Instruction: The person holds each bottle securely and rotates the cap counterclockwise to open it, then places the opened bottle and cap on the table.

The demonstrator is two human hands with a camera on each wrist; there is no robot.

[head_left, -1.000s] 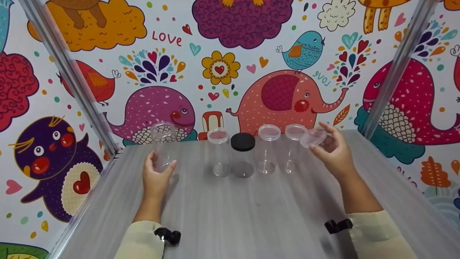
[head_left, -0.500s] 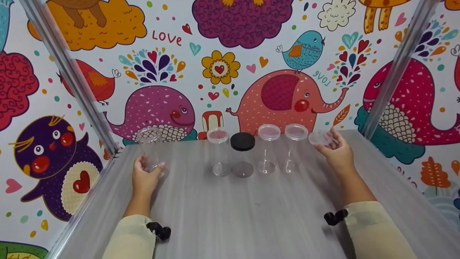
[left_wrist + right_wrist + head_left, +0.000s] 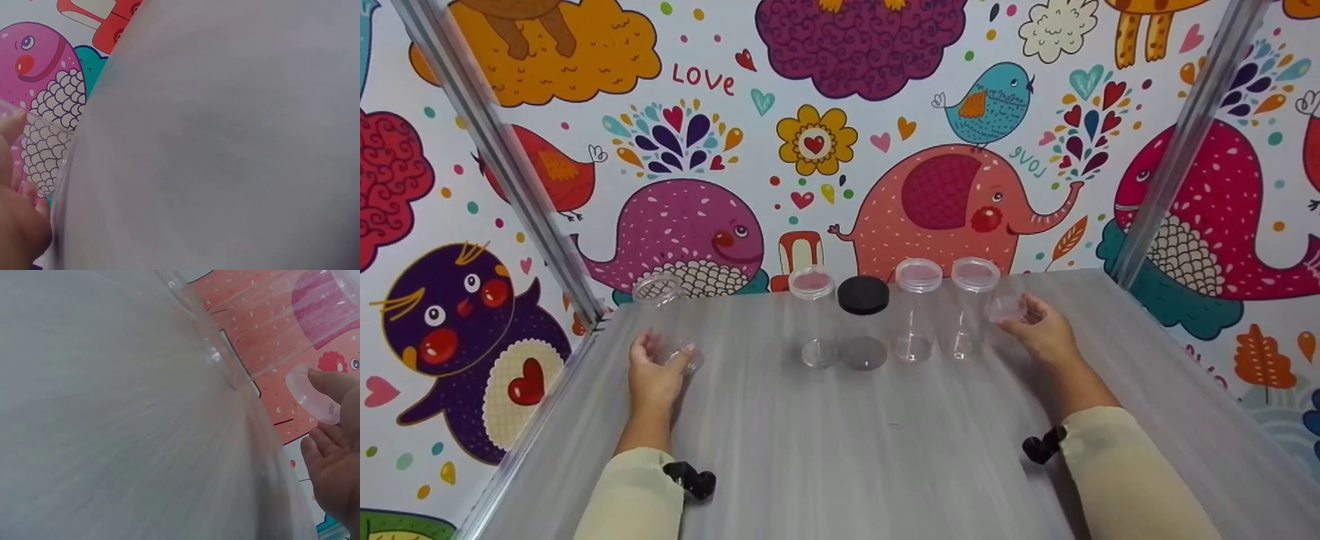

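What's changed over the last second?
The left hand has shifted its clear jar leftward, farther from the row. The right hand has brought its clear lid lower in the head view. Nothing was newly gripped or released. The row of four jars stayed put.

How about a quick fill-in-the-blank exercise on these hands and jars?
The left hand holds a clear jar, while the right hand holds a clear ____.
Between the hands, ____ jars stand in a row on the table.
In that row, the only dark lid is ____.
Counting from the picture's left, the jar wearing it stands ____.

Missing words: lid; four; black; second.
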